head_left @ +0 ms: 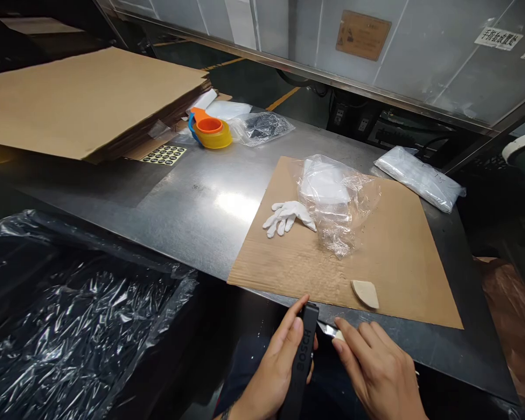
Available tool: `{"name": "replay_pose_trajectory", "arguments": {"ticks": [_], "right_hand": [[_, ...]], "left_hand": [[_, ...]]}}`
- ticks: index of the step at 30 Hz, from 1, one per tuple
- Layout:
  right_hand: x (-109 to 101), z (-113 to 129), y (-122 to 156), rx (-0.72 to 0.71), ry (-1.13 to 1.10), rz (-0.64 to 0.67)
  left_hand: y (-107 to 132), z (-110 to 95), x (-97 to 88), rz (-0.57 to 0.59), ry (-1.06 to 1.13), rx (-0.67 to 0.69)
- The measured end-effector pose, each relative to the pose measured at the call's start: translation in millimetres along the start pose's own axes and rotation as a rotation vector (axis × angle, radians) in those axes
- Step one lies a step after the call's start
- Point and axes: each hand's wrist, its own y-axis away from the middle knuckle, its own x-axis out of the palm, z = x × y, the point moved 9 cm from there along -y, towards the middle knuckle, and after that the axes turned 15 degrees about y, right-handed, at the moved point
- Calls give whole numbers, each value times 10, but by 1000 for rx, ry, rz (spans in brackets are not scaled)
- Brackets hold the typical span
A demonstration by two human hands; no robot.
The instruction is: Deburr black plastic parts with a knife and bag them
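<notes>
My left hand [276, 373] is wrapped round a long black plastic part marked BOSCH [304, 356], held upright in front of the table's edge. Between the fingertips of my right hand [376, 364] is a small knife [329, 330]. Its blade points left, at the right edge of the black part near its upper end; I cannot tell whether it touches. Most of the knife's handle is hidden by my fingers. Just beyond my right hand, a cream wedge-shaped pad [365, 294] lies on a cardboard sheet [402, 256].
A white glove [290, 218] and a clear plastic bag [339, 224] lie on the cardboard. Farther back on the metal table [192, 204] are a tape dispenser [213, 133] and stacked cardboard [91, 99]. A black plastic-lined container [79, 326] stands at left, a wrapped packet [420, 177] at right.
</notes>
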Motion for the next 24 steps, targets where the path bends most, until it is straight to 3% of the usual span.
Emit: {"name": "replay_pose_trajectory", "arguments": {"ticks": [7,12,19,24], "right_hand": [[-16,15,-18,-8,16,-15],[-66,-64,-75,79,45,-88],[-9,-93,-78,101,-86,-48],[113,-111,-76,177,-355,73]], "left_hand": [[-13,9,-22,6,-9,7],[-46,41,-40,43,-2,-4],[-67,63,-69,40,18,-5],[-54,82,-60,34,21,-4]]}}
